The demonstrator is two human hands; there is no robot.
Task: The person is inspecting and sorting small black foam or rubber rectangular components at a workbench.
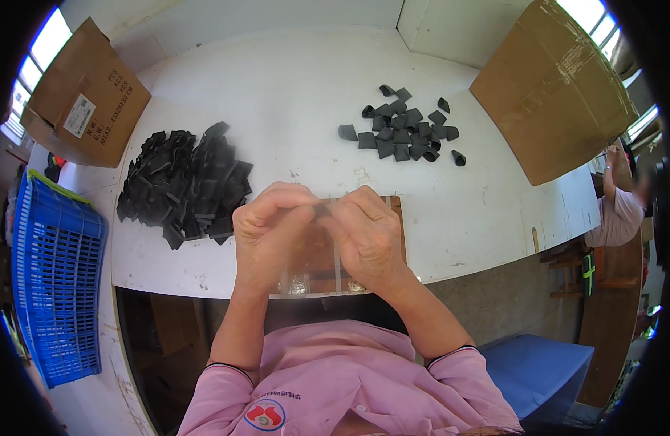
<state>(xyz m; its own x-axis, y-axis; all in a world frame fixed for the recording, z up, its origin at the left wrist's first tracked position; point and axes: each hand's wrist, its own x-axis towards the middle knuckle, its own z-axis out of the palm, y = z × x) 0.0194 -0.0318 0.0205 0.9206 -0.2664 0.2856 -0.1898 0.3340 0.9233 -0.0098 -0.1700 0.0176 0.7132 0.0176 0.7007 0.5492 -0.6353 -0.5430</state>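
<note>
Both my hands meet at chest height above the near edge of the white table (291, 152). A small black fabric piece (322, 210) shows between the fingertips, mostly covered by them. My left hand (269, 221) pinches it from one side, with the fingers curled. My right hand (367, 236) is closed on it from the other. Beneath them lies a brown board (317, 254) with clear tape on it. To the left is a heap of flat black fabric pieces (186, 185). Farther off, right of centre, small black folded pieces (400, 134) lie scattered, some with open, tube-like ends.
Cardboard boxes stand at the far left (95, 102) and far right (553, 94) of the table. A blue plastic basket (59, 283) is at the left side. At the lower right is a blue bin-like object (538, 370). Another person (622, 214) sits at the right.
</note>
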